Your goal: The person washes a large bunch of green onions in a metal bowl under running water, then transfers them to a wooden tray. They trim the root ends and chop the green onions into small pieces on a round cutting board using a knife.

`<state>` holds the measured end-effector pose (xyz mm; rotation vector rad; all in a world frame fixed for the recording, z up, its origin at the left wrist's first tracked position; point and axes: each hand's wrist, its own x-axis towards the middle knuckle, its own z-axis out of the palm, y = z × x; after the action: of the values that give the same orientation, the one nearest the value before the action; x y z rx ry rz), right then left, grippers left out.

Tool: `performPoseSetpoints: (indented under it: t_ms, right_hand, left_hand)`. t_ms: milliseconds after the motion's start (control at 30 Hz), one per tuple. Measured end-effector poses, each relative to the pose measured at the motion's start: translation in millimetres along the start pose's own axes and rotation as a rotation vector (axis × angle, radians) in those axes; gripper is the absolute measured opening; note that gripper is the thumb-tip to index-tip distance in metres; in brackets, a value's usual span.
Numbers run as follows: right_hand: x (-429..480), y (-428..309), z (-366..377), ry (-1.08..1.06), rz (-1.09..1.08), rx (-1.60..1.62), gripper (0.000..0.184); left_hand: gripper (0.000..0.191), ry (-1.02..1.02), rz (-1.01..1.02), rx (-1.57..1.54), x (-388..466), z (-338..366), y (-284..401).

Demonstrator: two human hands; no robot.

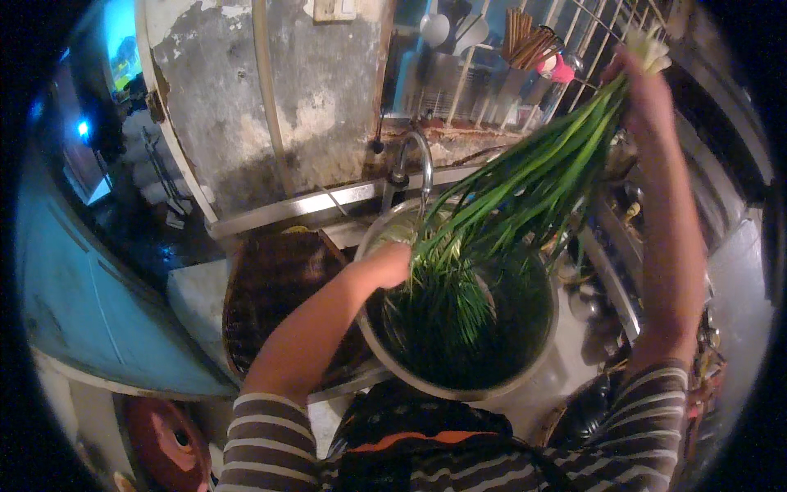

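My right hand (636, 80) is raised at the upper right, closed around the white base ends of a bunch of long green stalks (541, 154), chives or spring onions. The leaves hang down leftward into a large round metal basin (547, 344). Inside the basin, my left hand (390, 264) is against the leaf ends; its fingers are hidden by the greens, so its grip is unclear. More dark green leaves (458, 307) lie in the basin below. A curved metal faucet (423, 150) reaches over the basin's far rim, just beyond my left hand.
A dark brown board or tray (276, 301) lies left of the basin. Behind stands a barred window (473, 86) with hanging ladles (435, 29) and a holder of chopsticks (522, 40). Metal utensils (590, 301) crowd the right side. A red basin (166, 443) is at lower left.
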<state>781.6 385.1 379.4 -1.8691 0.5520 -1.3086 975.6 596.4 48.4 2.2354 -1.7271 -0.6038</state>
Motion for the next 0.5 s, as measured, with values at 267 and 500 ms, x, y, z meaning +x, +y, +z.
performPoseSetpoints:
  t_ms: [267,500]
  right_hand:
    - [-136.8,178.2,120.8,-0.206,0.4,-0.196,0.018]
    - [-213.3,252.7,214.3,-0.341,0.604,0.532,0.014]
  left_hand:
    - [0.041,0.108,0.136,-0.057,-49.2,0.7,-22.8]
    - [0.031,0.468,0.15,-0.072,-74.0,53.5,-15.6]
